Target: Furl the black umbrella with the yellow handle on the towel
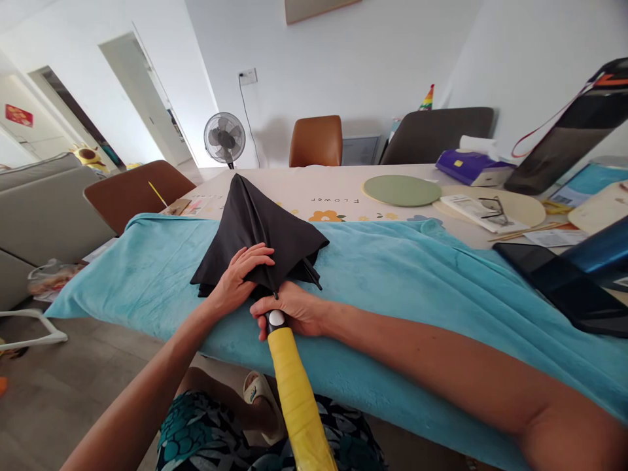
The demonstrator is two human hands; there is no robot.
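Observation:
A black umbrella (245, 222), folded but with its canopy loose, lies on a turquoise blanket (377, 281) with its tip pointing away from me. Its yellow-wrapped handle (297, 399) comes toward me past the table's front edge, with a white button at the top. My right hand (289, 311) is closed around the umbrella just above that button, below the canopy. Resting on the canopy's left side is my left hand (240, 275), fingers stretched out and laid on the black cloth.
Right of the blanket are a tablet-like black device (554, 281), glasses (493, 212) on a book, and a purple tissue pack (471, 167). A green oval mat (402, 191) lies at the back. Chairs and a fan (224, 137) stand beyond.

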